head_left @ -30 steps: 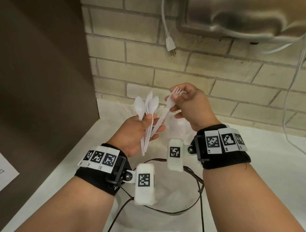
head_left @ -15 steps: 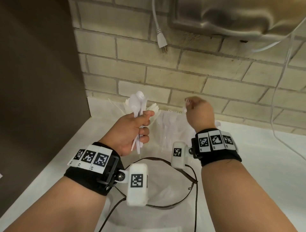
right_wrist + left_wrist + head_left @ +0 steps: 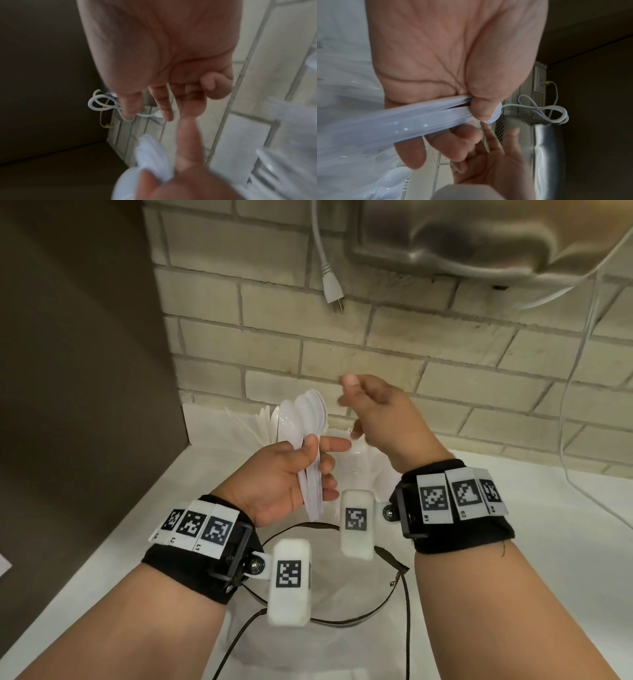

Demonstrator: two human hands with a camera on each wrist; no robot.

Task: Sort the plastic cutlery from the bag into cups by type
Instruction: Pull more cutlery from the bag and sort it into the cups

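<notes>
My left hand (image 3: 317,460) grips a bundle of white plastic spoons (image 3: 303,419) by the handles, bowls up, with the thumb pressed across them (image 3: 412,121). My right hand (image 3: 352,405) hovers just right of the spoon bowls with loose fingers (image 3: 164,105) and holds nothing. Behind the hands, against the wall, stand clear cups (image 3: 363,460). White knives (image 3: 263,422) stick up on the left, and the hands partly hide the cups. A clear plastic bag (image 3: 342,604) lies on the white counter under my wrists.
A brick wall (image 3: 445,392) closes the back and a dark panel (image 3: 85,371) the left. A loose plug (image 3: 334,292) hangs from above beside a metal appliance (image 3: 479,237). A white cord (image 3: 575,405) runs down the right. A black cable (image 3: 406,611) loops over the bag.
The right hand carried a fork from the bundle to the cups, let it go, and came back empty beside the spoons. The left hand still holds the spoons.
</notes>
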